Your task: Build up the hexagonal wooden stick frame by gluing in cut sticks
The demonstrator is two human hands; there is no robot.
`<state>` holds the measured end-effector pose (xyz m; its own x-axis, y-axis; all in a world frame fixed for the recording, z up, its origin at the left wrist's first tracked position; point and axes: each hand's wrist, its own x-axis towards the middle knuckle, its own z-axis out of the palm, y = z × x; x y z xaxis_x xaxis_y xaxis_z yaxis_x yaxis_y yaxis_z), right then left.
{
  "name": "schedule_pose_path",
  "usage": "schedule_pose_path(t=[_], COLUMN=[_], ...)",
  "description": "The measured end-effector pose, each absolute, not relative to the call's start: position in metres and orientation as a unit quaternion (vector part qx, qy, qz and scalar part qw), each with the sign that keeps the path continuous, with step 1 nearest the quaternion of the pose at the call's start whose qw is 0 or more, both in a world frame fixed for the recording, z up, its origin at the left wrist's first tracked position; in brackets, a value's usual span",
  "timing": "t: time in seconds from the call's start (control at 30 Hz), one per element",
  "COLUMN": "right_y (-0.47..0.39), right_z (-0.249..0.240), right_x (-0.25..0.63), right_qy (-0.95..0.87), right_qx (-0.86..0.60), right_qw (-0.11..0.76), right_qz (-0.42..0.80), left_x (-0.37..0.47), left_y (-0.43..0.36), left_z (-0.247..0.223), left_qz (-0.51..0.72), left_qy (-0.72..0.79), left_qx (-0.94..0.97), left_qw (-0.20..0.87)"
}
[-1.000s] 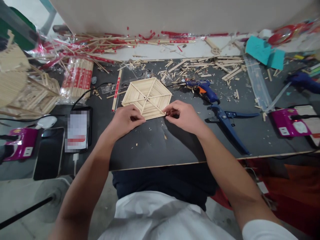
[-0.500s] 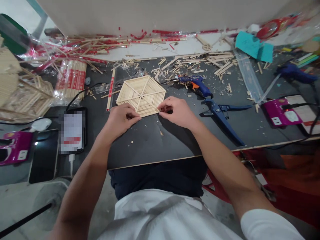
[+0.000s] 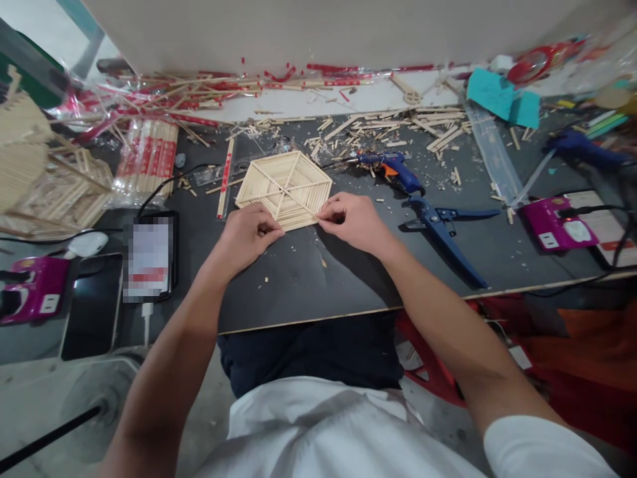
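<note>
A hexagonal panel of thin wooden sticks lies on the dark tabletop, with spokes crossing at its middle. My left hand is at its near left edge, thumb and fingers pinched on the rim. At the near right corner my right hand pinches the rim in the same way. The fingertips hide parts of that near edge, and I cannot tell whether a loose stick is held there. Beyond my right hand lies a blue glue gun with an orange trigger. A blue hand cutter rests to the right.
Stick offcuts litter the back of the table. Wrapped chopstick bundles and another stick construction are at left, behind two phones. Magenta power blocks sit at both sides, with cables. The table's front edge is near my body.
The whole view has shifted slightly. Both hands keep their pinch on the panel's near edge, and the panel stays in place on the table.
</note>
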<state>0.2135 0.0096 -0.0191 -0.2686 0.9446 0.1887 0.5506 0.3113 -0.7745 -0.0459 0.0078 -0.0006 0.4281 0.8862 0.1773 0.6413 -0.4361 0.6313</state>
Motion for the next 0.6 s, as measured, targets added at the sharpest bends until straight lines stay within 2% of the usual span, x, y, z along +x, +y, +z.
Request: schedule_pose_path(t=[0.6], right_y=[0.0161], right_z=[-0.0196], right_x=[0.2197], right_qy=[-0.712], right_qx=[-0.500], right_qw=[0.320], right_qz=[0.374], left_x=[-0.0428], left_y=[0.0054], left_z=[-0.0001], left_qz=[0.249], left_qy=[0.491], left_qx=[0.795], left_qw=[0.253])
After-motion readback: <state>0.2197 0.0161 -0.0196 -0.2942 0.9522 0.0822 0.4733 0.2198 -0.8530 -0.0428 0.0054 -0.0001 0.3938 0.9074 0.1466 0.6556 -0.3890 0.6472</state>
